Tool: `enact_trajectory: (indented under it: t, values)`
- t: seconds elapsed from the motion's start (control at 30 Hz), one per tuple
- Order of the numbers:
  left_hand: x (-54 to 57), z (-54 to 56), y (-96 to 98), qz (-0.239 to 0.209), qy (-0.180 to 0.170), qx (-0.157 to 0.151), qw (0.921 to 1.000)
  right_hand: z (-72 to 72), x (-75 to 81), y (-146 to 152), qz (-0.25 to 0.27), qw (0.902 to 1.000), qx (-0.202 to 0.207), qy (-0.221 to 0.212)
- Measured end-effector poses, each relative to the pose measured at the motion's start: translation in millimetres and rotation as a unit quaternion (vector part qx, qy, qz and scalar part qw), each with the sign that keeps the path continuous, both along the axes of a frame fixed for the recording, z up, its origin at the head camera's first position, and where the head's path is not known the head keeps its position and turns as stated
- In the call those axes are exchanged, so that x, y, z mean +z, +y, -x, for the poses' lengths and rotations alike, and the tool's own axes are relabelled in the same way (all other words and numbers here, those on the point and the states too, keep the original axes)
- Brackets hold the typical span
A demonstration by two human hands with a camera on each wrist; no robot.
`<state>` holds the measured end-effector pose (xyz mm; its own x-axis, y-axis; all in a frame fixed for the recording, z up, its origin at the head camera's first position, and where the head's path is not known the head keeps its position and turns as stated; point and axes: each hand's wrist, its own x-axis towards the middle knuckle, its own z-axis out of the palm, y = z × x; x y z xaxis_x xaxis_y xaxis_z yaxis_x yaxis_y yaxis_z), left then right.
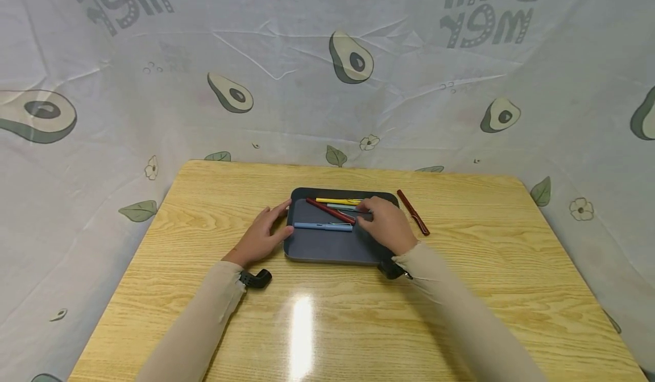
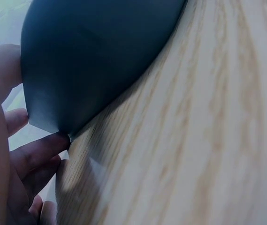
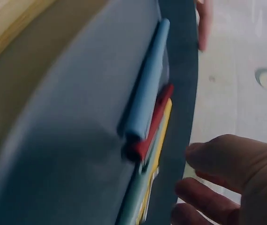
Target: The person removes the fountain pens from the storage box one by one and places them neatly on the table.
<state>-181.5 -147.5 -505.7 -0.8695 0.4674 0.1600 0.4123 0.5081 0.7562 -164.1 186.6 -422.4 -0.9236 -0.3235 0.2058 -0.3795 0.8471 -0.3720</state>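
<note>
A dark grey tray (image 1: 327, 249) lies on the table with several capped pens in it. A light blue pen (image 1: 323, 227) lies nearest, a dark red pen (image 1: 330, 210) slants behind it, and a grey-green pen (image 1: 335, 206) and a yellow pen (image 1: 332, 200) lie along the far side. My left hand (image 1: 262, 235) touches the tray's left side, fingers and thumb spread. Over the tray's right part hovers my right hand (image 1: 385, 223), near the pens' right ends. In the right wrist view its thumb and fingers (image 3: 203, 194) stand apart, with no pen between them.
Another dark red pen (image 1: 413, 212) lies on the wooden table (image 1: 327, 314), just right of the tray. Behind the table hangs a pale cloth (image 1: 286, 41) printed with avocados. Black straps with small devices sit at both wrists.
</note>
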Motion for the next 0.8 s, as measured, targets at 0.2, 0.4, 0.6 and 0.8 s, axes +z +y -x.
enact_trajectory:
  t: [0.2, 0.4, 0.6, 0.8]
  values:
    - [0.4, 0.9, 1.1, 0.004, 0.0, -0.002, 1.0, 3.8, -5.4, -22.7, -0.048, 0.9974, 0.041, -0.033]
    - [0.2, 0.9, 1.5, 0.001, 0.005, -0.003, 1.0, 4.9, -8.9, -33.2, -0.079, 0.994, 0.053, -0.055]
    - [0.7, 0.7, 0.7, -0.005, 0.011, -0.004, 0.9999, 6.3, -10.6, -35.3, -0.075, 0.9923, 0.061, -0.077]
    - [2.6, 1.9, -0.5, -0.003, 0.002, 0.001, 1.0, 9.6, -13.5, -34.9, -0.069, 0.9914, 0.059, -0.094]
